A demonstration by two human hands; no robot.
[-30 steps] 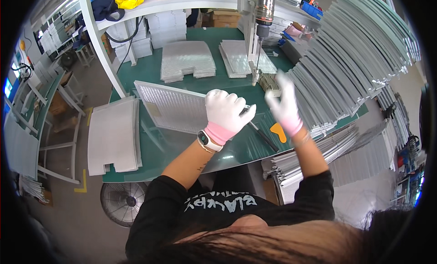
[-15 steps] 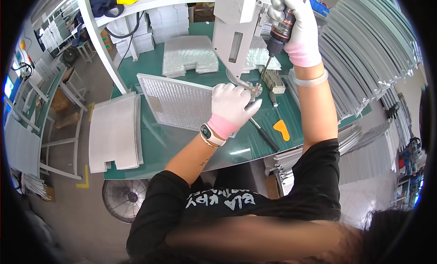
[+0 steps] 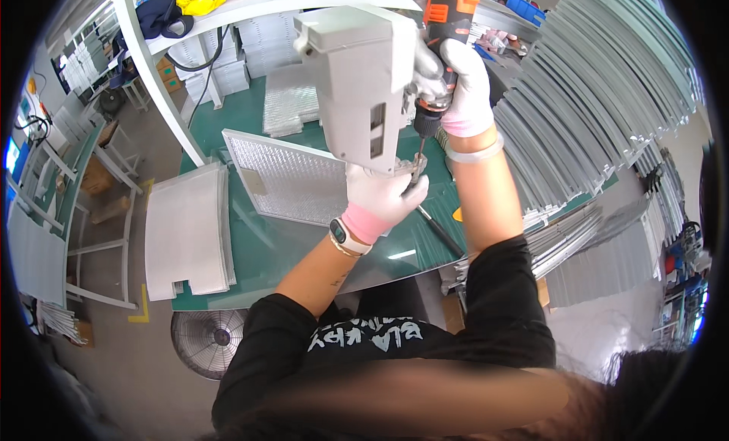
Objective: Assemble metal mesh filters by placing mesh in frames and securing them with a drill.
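Observation:
My right hand (image 3: 467,88), white-gloved with a pink cuff, is wrapped round an orange and black power drill (image 3: 449,15). The drill points down, and its thin bit (image 3: 421,146) reaches a small shiny fitting (image 3: 410,167) at my left fingertips. My left hand (image 3: 380,196), gloved alike, is closed round that fitting, just under the lower end of a tall grey housing (image 3: 349,91) with a slot in its side. The housing hides part of my left fingers. Behind my left wrist leans a white-framed panel with a silvery textured face (image 3: 296,179).
White sheets (image 3: 186,228) stand at the left edge of the green table (image 3: 334,262). A black-handled tool (image 3: 442,234) lies beside a partly covered yellow scraper (image 3: 458,214). Long stacked grey strips (image 3: 585,99) crowd the right. A floor fan (image 3: 220,337) stands below the table.
The drill and my right hand have come lower and to the left. The grey housing shows lower, further left and larger. My left hand has shifted slightly down and stays closed at the fitting.

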